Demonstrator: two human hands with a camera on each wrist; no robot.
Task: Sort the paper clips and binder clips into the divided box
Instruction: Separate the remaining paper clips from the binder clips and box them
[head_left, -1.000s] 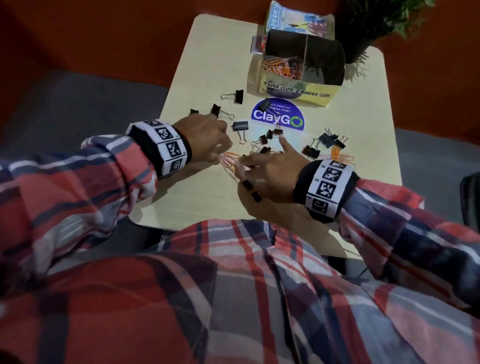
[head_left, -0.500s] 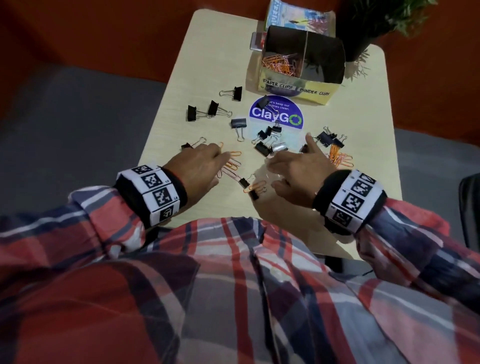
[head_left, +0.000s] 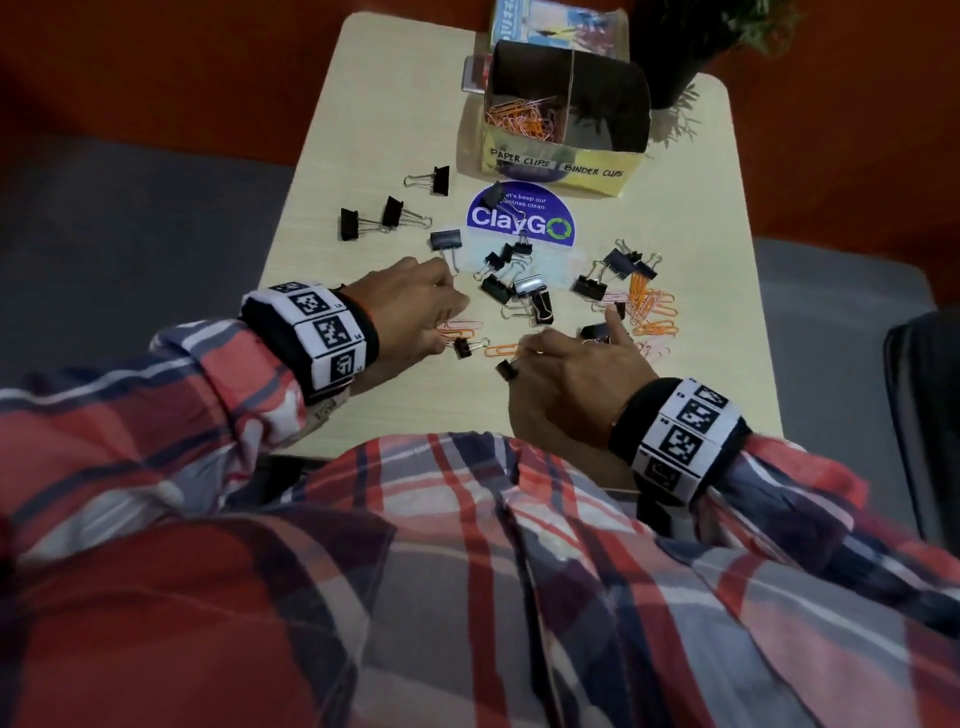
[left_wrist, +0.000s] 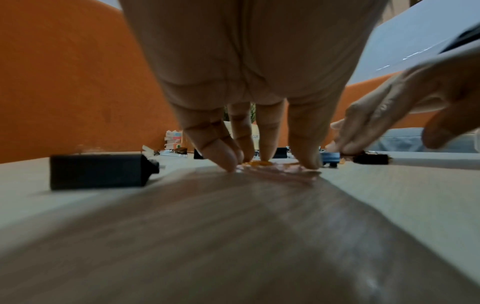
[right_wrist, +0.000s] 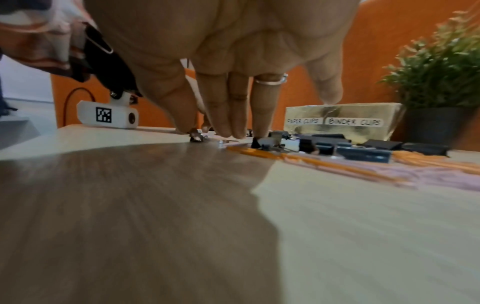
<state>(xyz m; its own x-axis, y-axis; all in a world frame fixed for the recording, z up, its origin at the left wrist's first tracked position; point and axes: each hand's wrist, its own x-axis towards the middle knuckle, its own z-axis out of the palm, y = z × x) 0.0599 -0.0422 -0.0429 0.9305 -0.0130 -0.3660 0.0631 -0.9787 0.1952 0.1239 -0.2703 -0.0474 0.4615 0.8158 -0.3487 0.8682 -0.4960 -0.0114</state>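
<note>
Pale wood-grain table (head_left: 717, 156). Far left, three black metal binder clips (head_left: 349, 224) with wire handles lie apart from the rest, a fourth (head_left: 445, 240) just beyond the left hand. Left hand (head_left: 415, 306), palm down at the near-centre: fingers (left_wrist: 221, 152) straight and slightly spread, tips pressed to the tabletop on a few orange and pink wire paper clips (head_left: 460, 327); nothing pinched or lifted. A small black binder clip (head_left: 462, 347) lies just beside the fingertips, next to a single orange paper clip (head_left: 501, 349). Centre: a loose cluster of black binder clips (head_left: 514, 286) below a round purple sticker (head_left: 521, 221) reading "ClayGO". Right hand (head_left: 571, 384), also palm down: fingers (right_wrist: 228, 115) straight and close together, tips on the table among the clips, a ring on one finger, thumb raised apart; whether anything is gripped under the tips, cannot tell. Right of it, a heap of orange and pink paper clips (head_left: 652, 312) mixed with more black binder clips (head_left: 618, 262). Far side, the yellow cardboard divided box (head_left: 556, 169), labelled "PAPER CLIPS" and "BINDER CLIPS": orange paper clips (head_left: 522, 117) in its left compartment, right compartment dark, contents not made out. A green potted plant (right_wrist: 439, 82) stands right of the box.
</note>
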